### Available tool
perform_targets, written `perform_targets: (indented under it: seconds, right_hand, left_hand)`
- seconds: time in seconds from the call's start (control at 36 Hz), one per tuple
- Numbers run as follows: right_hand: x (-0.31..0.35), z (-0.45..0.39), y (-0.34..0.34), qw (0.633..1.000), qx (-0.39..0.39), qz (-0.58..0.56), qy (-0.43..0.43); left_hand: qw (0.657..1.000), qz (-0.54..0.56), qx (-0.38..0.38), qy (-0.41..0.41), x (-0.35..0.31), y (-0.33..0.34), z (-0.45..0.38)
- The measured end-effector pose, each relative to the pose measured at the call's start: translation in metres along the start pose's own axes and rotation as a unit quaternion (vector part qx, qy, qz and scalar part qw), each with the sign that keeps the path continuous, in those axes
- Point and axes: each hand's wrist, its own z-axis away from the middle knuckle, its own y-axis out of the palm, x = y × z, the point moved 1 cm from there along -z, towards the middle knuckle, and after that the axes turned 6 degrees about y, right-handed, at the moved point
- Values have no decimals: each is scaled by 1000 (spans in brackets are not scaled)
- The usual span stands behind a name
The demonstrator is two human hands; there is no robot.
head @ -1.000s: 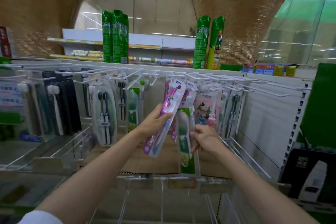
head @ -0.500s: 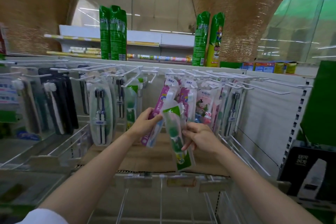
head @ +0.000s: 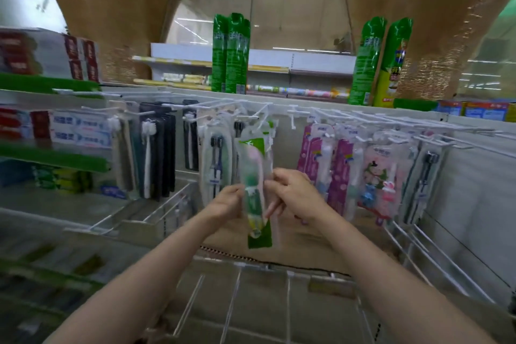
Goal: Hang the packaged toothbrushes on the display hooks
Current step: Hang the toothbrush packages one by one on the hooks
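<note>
Both hands meet on one green pack (head: pixel 255 193), held upright in front of the rack. The left hand (head: pixel 227 204) pinches its left edge about mid-height, fingers curled round the side; the right hand (head: pixel 296 194) pinches the right edge, fingertips (head: pixel 272 208) pressed against the clear plastic. The picture is motion-blurred, so the exact grip is hard to read, but neither hand is spread.

The pack's top sits just below a white hook (head: pixel 264 117), near its tip. Whether the hanging hole has caught the hook cannot be told; a similar green-topped pack seems to hang just behind it. My reading is that this pack is at the point of being threaded on, not yet released.

Outward from there, much of the rack is already filled. To the left hang twin-brush packs (head: pixel 216 165) and dark packs (head: pixel 156 153); to the right hang pink packs (head: pixel 325 159) and cartoon packs (head: pixel 378 176). Far right, several hooks (head: pixel 458 134) appear bare, so there is room for more.

No further loose packs show in either hand. Below, the wire shelf (head: pixel 237 296) and cardboard (head: pixel 307 243) hold no visible stock, so how many packs remain cannot be judged.
</note>
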Motion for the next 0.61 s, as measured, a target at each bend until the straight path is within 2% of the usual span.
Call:
perform_targets:
  seconds: [0.11,0.22,0.31,0.42,0.5,0.61]
  right_hand:
    - [-3,-6,13,999,6,-38,36]
    - [-4,-5,20,995,-5,-89,47]
    - [-3,-9,24,995,-21,-75,60]
    - [3,-21,24,993,-78,10,83]
    - [6,-40,22,987,-115,58,96]
    - [7,-64,24,983,-136,13,122]
  left_hand:
    - [999,32,-38,11,0,-16,-1]
    - [999,49,-13,17,-4,-22,1]
    - [997,72,-29,22,-9,-24,-1]
    - [997,21,-60,44,-15,-27,-3]
    - [997,-48,-37,43,-16,-30,-4]
    - [986,-164,-11,30,-10,-36,-5]
